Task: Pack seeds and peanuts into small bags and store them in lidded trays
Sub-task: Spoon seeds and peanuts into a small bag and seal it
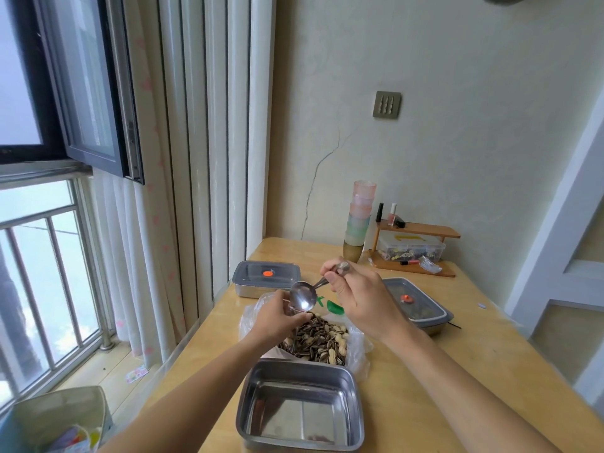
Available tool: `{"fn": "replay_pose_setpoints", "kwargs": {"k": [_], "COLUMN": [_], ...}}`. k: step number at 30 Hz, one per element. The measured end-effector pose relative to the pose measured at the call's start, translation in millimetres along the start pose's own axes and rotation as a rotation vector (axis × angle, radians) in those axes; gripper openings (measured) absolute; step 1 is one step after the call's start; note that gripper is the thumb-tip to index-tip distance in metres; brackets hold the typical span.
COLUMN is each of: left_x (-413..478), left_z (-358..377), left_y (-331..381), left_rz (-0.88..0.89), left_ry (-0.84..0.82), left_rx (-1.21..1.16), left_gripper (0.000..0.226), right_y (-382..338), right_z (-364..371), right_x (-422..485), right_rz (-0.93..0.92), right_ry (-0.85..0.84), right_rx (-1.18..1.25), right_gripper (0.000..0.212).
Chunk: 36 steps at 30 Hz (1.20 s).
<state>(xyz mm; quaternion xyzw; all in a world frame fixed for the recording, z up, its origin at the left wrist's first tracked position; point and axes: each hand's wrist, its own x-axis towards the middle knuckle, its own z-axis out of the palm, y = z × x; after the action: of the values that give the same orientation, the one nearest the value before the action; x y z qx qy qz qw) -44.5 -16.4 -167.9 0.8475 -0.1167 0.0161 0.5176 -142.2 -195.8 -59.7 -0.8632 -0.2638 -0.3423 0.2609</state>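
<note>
A pile of striped seeds and peanuts (318,341) lies on a clear plastic bag (358,353) in the middle of the table. My right hand (359,295) grips the handle of a metal spoon (304,295), its empty bowl tipped down over the pile. My left hand (277,317) pinches a small clear bag (291,309) right under the spoon's bowl. An open steel tray (251,403) sits empty in front of me. Two lidded trays stand further back, one on the left (248,273), one on the right (425,308).
A stack of coloured cups (359,220) and a small wooden rack (421,232) with bottles and a plastic box stand at the table's far end. Curtains and a window are on the left. A bin (62,416) stands on the floor at the lower left.
</note>
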Motion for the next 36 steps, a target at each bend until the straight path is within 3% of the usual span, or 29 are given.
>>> {"fn": "replay_pose_setpoints", "kwargs": {"k": [4,9,13,17,22,27,36], "left_x": [-1,2,2,1,-2,-3,0], "left_z": [-1,-8,-16,-22,-24,-24,-19], "left_y": [-3,-5,-8,-10,-10,-12,-19], "left_rz": [0.003,0.026,0.024,0.019,-0.017,-0.039,-0.025], "left_ry": [-0.012,0.024,0.069,0.117,0.066,0.032,0.017], "left_rx": [0.01,0.044,0.079,0.077,0.091,0.072,0.067], "left_gripper": [0.051,0.051,0.046,0.041,0.046,0.05,0.045], "right_y": [2,16,31,44,51,55,42], "right_z": [1,-7,-7,8,33,44,45], "right_x": [1,6,-3,-19,-31,-30,-26], "right_rz": [0.084,0.516,0.706,0.976,1.166,1.232,1.038], "right_ry": [0.042,0.29,0.332,0.38,0.441,0.541,0.404], "right_rx": [0.051,0.191,0.204,0.453,0.641,0.728,0.401], "right_gripper": [0.038,0.03,0.033,0.039,0.038,0.031,0.03]}}
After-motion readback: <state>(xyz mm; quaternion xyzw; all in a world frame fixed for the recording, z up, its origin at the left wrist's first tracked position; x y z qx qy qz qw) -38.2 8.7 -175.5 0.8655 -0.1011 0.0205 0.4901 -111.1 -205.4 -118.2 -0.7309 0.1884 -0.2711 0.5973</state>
